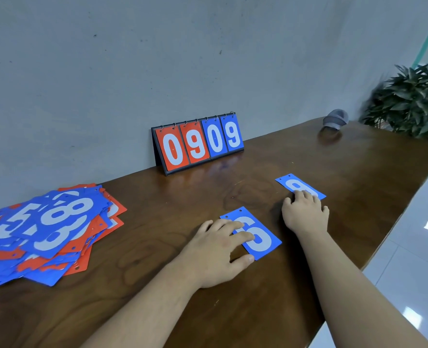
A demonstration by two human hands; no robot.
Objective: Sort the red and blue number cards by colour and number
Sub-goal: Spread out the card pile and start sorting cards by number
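Note:
A loose heap of red and blue number cards (44, 229) lies on the left of the brown table (157, 247). Two single blue cards lie flat to the right. My left hand (215, 249) rests on the nearer blue card (260, 242), fingers laid flat across its white digit, thumb at its near edge. My right hand (304, 213) presses its fingertips on the near end of the farther blue card (293, 184), whose digit looks like an 8 and is partly covered.
A flip scoreboard (198, 143) showing red 09 and blue 09 stands against the grey wall. A grey cap (334, 119) lies at the far right of the table, beside a leafy plant (413, 101). The table's edge runs diagonally at the right, above a tiled floor.

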